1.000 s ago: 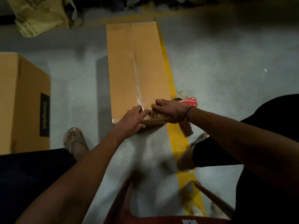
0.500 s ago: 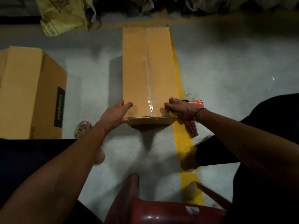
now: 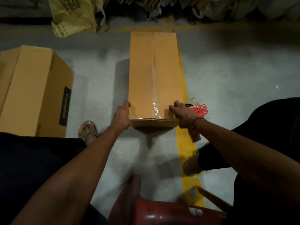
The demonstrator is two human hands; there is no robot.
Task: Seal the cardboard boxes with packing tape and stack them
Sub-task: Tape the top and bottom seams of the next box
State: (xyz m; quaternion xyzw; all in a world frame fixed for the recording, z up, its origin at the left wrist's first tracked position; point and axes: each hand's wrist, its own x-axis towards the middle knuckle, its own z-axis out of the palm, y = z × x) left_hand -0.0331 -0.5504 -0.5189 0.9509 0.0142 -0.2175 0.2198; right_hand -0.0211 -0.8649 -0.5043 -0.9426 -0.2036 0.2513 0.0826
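Note:
A long narrow cardboard box (image 3: 142, 73) lies on the floor in front of me, with clear tape running along its centre seam down to the near end. My left hand (image 3: 121, 118) grips the box's near left corner. My right hand (image 3: 182, 113) grips the near right corner, fingers curled over the top edge. A red tape dispenser (image 3: 198, 111) lies on the floor just right of the box, behind my right hand and apart from it.
A larger cardboard box (image 3: 34, 88) with a black label stands at the left. A yellow bag (image 3: 73, 15) and piled sacks lie at the back. A yellow floor line (image 3: 186, 151) runs under the box's right side. A red plastic stool (image 3: 162, 213) is beneath me. My sandalled feet flank the box.
My hands have moved apart from the taped seam at the near end to the two near corners of the box. The view has tilted up a little.

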